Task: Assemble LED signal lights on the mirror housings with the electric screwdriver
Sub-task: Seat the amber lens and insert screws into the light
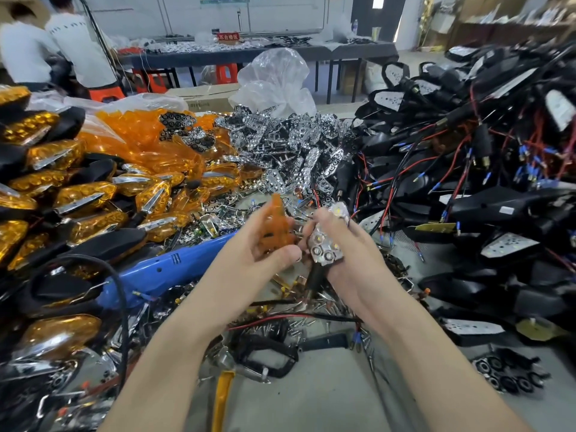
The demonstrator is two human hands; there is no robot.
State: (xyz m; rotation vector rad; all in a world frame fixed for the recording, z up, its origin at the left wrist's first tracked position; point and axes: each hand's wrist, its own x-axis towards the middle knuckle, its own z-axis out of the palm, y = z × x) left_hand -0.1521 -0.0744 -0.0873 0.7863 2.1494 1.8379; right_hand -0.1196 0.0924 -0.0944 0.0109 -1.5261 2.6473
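Worktable: grey flat worktable point(311, 406), with a bare patch on the near side of the blue plastic electric screwdriver point(162, 271).
Screwdriver: one, long and smooth-bodied, lying on its side, touched by neither hand.
Black pile: a heap of black matte plastic mirror housings point(467, 169), too many to count, tangled with thin red and black wires. It lies well to the right of the screwdriver.
Amber pile: finished signal lights with glossy faceted amber lenses point(62, 194) and chrome trims, stacked to the left of and beyond the screwdriver. They are uncounted.
Chrome heap: shiny chrome reflector plates point(280, 145) with round cups, heaped beyond the screwdriver's far end.
Arms: two bare forearms reach forward and converge just right of the screwdriver's far end.
Left hand: the left hand point(246, 247) is palm-up, with the thumb drawn in. Its curled fingers pinch one translucent orange plastic lens point(276, 226), which is blurred.
Right hand: the right hand point(352, 247) has its fingers wrapped round one black housing fitted with a chrome LED reflector point(325, 247). The reflector faces up and three cups are clear at its near end.
Gap: the lens and the held housing sit just beside each other, and whether they touch cannot be told.
Screws: small bright metal screws point(296, 325), many, are scattered near the right of the screwdriver.
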